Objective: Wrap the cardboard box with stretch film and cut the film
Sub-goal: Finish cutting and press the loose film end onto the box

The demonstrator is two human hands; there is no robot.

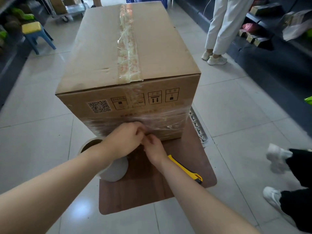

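Note:
A large cardboard box (130, 53) with a taped top seam stands on a small brown wooden table (148, 188). Clear stretch film (165, 120) is wound around the lower part of its near face. My left hand (125, 141) and my right hand (154, 149) meet at the bottom of that face, fingers pinched on the film. The stretch film roll (114, 169) stands on the table under my left forearm, partly hidden by it. A yellow utility knife (187, 170) lies on the table to the right of my right wrist.
A person in white trousers (221, 27) stands at the back right by dark shelves (273, 36). Another person's legs and white shoes (276, 157) are close on the right. A blue stool (36, 36) stands at the back left. A white rack (197, 125) lies beside the table.

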